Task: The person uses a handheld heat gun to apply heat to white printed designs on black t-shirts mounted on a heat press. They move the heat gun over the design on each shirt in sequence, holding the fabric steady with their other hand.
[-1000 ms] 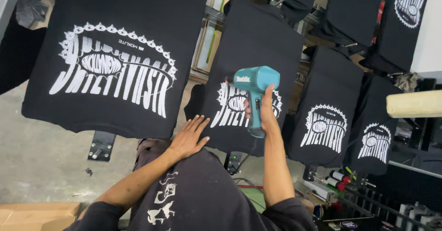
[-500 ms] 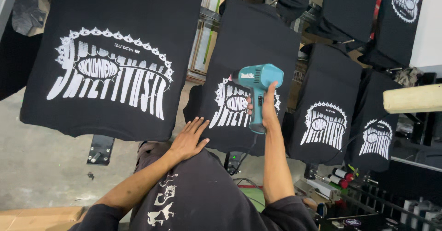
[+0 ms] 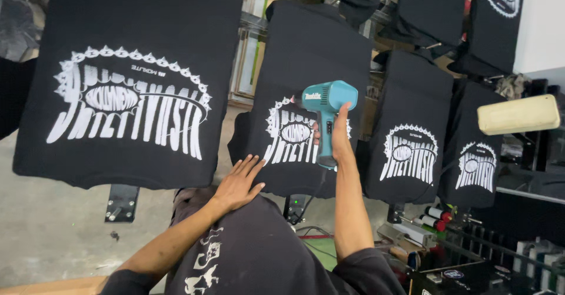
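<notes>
right hand point(image 3: 338, 131) gripping teal heat gun point(image 3: 325, 110) over printed shirt point(image 3: 300, 104); left hand point(image 3: 240, 182) flat, open on hem. risk: lingering scorches print.

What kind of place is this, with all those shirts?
Probably a T-shirt printing shop. Black shirts with white prints lie spread on flat boards, and the right hand points a teal heat gun at one.

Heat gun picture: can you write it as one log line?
right hand: grips teal heat gun | left hand: flat on middle black printed shirt | gun: aimed at white print
</notes>
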